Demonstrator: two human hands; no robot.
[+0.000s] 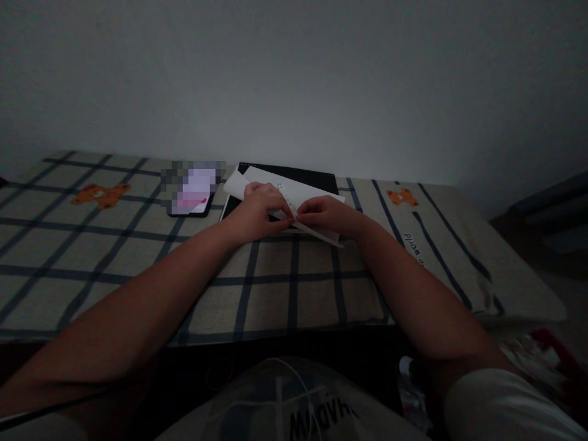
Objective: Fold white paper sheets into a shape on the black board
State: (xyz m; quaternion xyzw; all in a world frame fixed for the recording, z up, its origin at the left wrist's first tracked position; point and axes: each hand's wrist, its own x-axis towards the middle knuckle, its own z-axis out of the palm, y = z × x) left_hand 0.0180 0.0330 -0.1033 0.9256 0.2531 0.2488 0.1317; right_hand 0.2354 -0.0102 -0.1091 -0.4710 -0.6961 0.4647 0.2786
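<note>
Paper [307, 193], a white sheet partly folded, lay in the head view over a black board [316, 177] at the far side of the bed [275, 283], close under the pale wall [294, 73]. The left hand [257, 211] was closed on the sheet's raised edge, thumb against fingers. The right hand [328, 214] pinched the same edge just beside it, the two hands' fingertips almost meeting. Left of the board, near the left hand, lay a phone [192, 190] with its screen lit. The bed's checked cover carried an orange bear print [101, 195] at the far left and another bear print [402, 197] right of the board. A white cable [297, 376] trailed across the person's lap.
</note>
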